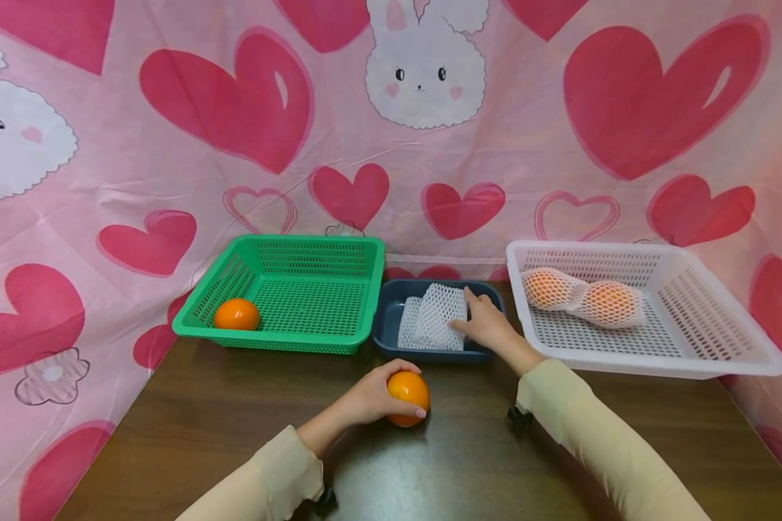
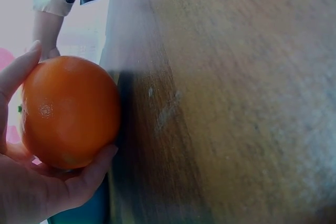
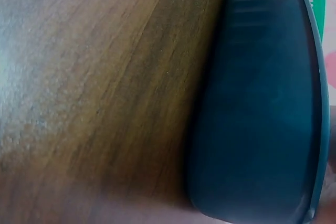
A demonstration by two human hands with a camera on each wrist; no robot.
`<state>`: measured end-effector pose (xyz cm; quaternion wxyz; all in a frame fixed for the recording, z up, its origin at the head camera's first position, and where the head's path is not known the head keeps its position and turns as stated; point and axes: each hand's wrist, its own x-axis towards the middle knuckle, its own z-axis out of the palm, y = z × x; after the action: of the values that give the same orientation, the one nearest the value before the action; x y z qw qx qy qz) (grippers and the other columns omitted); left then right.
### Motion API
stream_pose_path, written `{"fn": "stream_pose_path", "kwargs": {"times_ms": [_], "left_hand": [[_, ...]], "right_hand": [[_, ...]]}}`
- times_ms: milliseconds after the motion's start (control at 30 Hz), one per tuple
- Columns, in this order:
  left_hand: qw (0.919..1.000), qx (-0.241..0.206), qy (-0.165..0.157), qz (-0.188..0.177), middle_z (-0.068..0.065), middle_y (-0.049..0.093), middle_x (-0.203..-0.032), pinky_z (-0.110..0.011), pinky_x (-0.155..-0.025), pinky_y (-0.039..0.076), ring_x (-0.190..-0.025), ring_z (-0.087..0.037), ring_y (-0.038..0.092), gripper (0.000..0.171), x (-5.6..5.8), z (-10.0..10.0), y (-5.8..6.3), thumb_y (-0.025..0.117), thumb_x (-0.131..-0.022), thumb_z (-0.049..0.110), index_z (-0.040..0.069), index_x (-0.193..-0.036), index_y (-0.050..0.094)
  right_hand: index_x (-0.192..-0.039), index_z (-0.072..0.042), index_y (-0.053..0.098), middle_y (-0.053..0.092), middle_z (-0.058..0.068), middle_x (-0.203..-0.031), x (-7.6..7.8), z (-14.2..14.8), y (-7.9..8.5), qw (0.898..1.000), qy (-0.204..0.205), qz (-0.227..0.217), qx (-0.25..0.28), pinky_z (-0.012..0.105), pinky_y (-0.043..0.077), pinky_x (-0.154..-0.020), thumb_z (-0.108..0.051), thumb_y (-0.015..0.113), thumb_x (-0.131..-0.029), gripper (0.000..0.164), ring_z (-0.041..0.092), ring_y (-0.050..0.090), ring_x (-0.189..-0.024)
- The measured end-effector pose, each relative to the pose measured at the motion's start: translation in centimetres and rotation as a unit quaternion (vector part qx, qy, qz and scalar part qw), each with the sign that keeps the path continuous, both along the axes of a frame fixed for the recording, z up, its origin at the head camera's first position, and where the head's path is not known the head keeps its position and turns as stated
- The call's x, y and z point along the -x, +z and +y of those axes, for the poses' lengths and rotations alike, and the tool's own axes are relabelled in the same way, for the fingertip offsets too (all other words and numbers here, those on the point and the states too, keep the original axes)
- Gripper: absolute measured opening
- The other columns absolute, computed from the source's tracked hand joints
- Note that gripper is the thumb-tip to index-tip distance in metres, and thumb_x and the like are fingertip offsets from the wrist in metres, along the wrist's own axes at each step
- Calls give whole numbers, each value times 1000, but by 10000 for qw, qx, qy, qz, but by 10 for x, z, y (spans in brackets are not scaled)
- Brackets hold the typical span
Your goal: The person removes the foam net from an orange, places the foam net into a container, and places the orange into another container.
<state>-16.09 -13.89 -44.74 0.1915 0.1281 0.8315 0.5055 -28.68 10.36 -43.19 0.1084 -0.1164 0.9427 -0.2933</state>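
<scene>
My left hand [image 1: 373, 396] holds an orange [image 1: 409, 398] low over the table in front of the blue tray; in the left wrist view, thumb and fingers curl round the orange [image 2: 71, 111]. White foam fruit nets [image 1: 440, 318] lie flat, overlapping, in the dark blue tray [image 1: 391, 347]. My right hand [image 1: 489, 322] reaches over the tray's right side, thumb and forefinger apart, fingertips at the right edge of the upper net. In the right wrist view the tray's outer wall [image 3: 257, 108] hides nearly all of that hand.
At the left stands a green basket [image 1: 300, 339] with one bare orange [image 1: 237, 314] in it. A white basket [image 1: 665, 362] at the right contains two netted oranges [image 1: 606, 304]. All three containers line the back of the wooden table [image 1: 234, 405], before a pink heart-patterned cloth [image 1: 365, 145].
</scene>
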Motion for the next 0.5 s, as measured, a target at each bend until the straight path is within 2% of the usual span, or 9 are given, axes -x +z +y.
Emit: {"fn": "stream_pose_path", "kwargs": {"times_ms": [100,300,500], "left_hand": [[10000,2,6,-11,-8,60,-117,-40,-83,53,-96,-24,57,55,1,0,0,85,-84,23,12,-131,59],[10000,7,14,-37,-8,59,-117,-40,-83,53,-96,-25,57,55,1,0,-1,86,-84,22,12,-131,59],[10000,68,34,6,-8,60,-116,-40,-82,52,-96,-24,57,54,0,1,1,86,-83,23,12,-130,60]], "right_hand": [[-155,10,30,42,39,-141,-1,-2,0,9992,179,58,-338,58,47,-101,-30,72,-97,83,45,59,-110],[-144,11,49,50,35,-139,0,-5,-3,9954,520,42,-804,60,42,-106,-29,72,-97,66,46,51,-125],[-137,11,58,54,33,-139,0,-5,-3,9936,648,2,-926,59,39,-109,-28,72,-97,58,46,50,-129]]}}
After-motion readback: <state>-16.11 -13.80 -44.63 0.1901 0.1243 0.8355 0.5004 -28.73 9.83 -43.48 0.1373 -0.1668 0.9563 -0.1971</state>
